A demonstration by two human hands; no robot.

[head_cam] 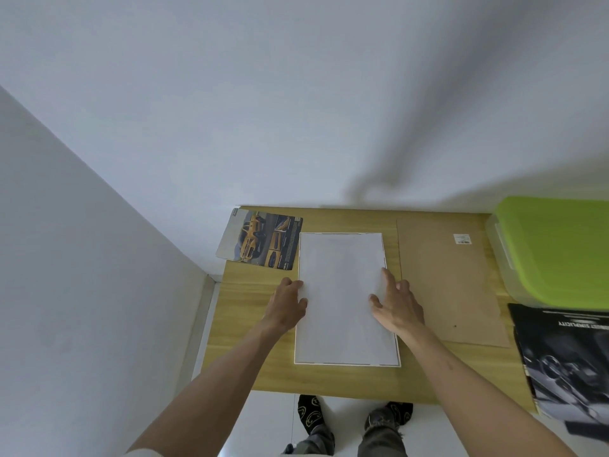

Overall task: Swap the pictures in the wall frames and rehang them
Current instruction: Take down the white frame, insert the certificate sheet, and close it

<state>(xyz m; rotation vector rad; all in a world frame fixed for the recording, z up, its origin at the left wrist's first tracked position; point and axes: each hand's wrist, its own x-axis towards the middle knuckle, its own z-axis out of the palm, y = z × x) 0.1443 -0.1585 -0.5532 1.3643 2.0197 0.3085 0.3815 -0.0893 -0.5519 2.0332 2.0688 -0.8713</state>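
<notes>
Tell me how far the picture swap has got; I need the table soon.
Done: one white frame lies opened face down on the table, its brown backing board set aside to the right. In hand: the left hand and right hand settle a white sheet into it. Left: refit the board, handle the car picture, rehang.

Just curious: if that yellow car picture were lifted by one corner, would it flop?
Probably some. The car picture looks thin, and its near-left corner overhangs the table flat, so it seems slightly stiff card. Likely light, and easily slid.
</notes>
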